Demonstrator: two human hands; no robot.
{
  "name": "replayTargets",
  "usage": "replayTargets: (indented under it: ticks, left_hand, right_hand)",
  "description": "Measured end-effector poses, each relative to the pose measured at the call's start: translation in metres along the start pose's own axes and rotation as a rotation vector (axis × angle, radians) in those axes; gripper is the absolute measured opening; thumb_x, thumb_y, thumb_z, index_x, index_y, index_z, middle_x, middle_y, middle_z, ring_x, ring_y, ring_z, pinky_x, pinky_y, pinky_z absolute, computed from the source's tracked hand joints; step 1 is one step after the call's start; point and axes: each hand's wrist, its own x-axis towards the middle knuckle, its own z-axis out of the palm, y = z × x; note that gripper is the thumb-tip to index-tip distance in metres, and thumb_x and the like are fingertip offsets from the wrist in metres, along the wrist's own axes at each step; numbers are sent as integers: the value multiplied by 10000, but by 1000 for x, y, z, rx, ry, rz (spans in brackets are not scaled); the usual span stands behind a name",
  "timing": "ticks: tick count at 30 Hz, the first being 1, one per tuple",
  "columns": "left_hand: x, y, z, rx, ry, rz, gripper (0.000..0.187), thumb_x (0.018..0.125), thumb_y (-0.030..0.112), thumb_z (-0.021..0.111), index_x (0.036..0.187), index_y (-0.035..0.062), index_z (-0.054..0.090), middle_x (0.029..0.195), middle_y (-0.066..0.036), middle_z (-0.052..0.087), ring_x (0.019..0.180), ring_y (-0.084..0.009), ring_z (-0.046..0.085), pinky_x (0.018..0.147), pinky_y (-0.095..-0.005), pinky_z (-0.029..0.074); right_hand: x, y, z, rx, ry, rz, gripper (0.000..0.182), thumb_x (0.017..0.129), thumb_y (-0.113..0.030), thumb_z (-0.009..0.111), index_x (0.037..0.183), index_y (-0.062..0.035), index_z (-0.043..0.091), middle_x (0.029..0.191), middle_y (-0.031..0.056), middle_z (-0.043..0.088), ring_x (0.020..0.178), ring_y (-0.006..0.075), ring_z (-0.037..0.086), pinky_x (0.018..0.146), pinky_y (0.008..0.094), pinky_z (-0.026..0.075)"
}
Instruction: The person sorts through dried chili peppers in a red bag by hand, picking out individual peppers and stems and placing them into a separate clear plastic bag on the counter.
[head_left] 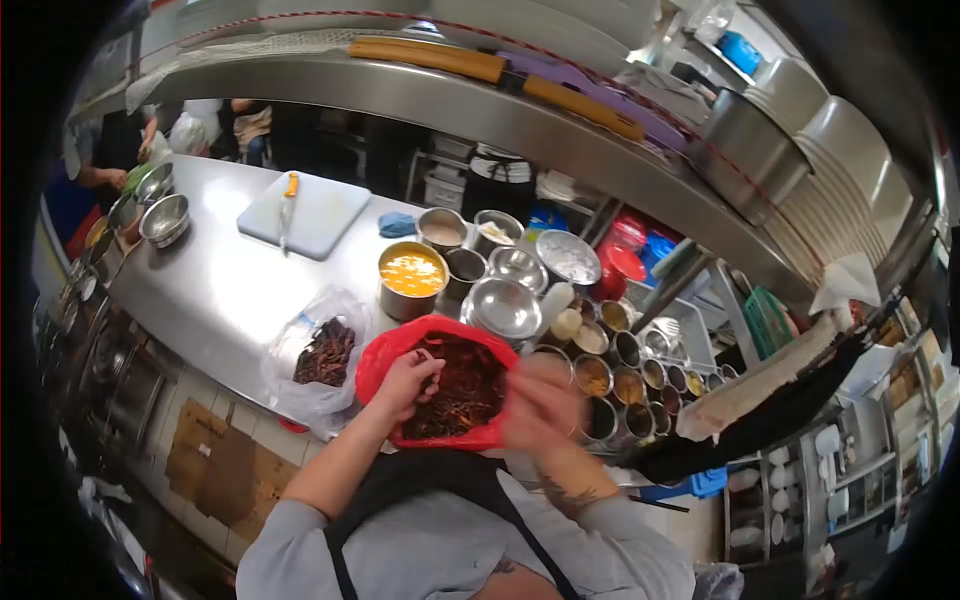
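Note:
A red plastic bag stands wide open at the counter's front edge, filled with dark red dried chillies, some in thin strands. My left hand is over the bag's left side, its fingers pinched together; whatever is between them is too small to make out. At the bag's right rim is my right hand, smeared by motion, so its fingers cannot be read. Left of the red bag, a clear plastic bag holds larger dark dried chillies.
Behind the bag stand a pot of yellow liquid and a metal bowl. Several seasoning containers crowd the right. A knife lies on a white cutting board. Overhead runs a metal shelf. Other people stand at the far left.

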Motion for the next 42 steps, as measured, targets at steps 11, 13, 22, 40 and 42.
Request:
replayTargets:
  ticks: [11, 13, 22, 40, 42]
  left_hand:
    - [14, -10, -15, 830, 51, 369, 175, 892, 169, 709, 951, 5, 701, 818, -111, 703, 767, -185, 664, 722, -342, 526]
    - [17, -12, -20, 870, 17, 449, 200, 914, 176, 688, 999, -5, 701, 884, -121, 715, 837, -191, 671, 800, -335, 521]
    - [2, 1, -4, 414, 83, 177, 186, 943, 217, 710, 991, 37, 719, 731, 51, 614, 595, -15, 482, 509, -190, 337]
    - [-8, 3, 3, 229, -29, 155, 177, 929, 203, 726, 1020, 55, 695, 719, 52, 596, 547, -16, 456, 472, -188, 340]
    - [-4, -4, -4, 394, -28, 172, 171, 936, 196, 712, 1029, 53, 699, 743, 49, 618, 571, -14, 483, 483, -193, 368]
  right_hand:
    - [-127, 125, 96, -75, -704, 663, 160, 823, -158, 681, 943, -56, 712, 945, 218, 654, 965, 411, 627, 862, 512, 502]
    - [-118, 125, 91, -31, -605, 567, 134, 817, -153, 686, 900, -58, 731, 940, 197, 661, 974, 393, 627, 857, 489, 508]
    - [-107, 97, 91, 183, -409, 835, 188, 832, -151, 747, 943, -1, 725, 849, 176, 719, 728, 248, 700, 680, 334, 531]
    - [-114, 98, 87, 879, -279, 1268, 267, 858, 34, 687, 1109, 28, 596, 962, 95, 685, 789, 133, 673, 659, 255, 559]
    - [-114, 95, 89, 876, -232, 1301, 299, 854, 49, 664, 1141, 30, 580, 976, 117, 683, 789, 155, 681, 669, 268, 573]
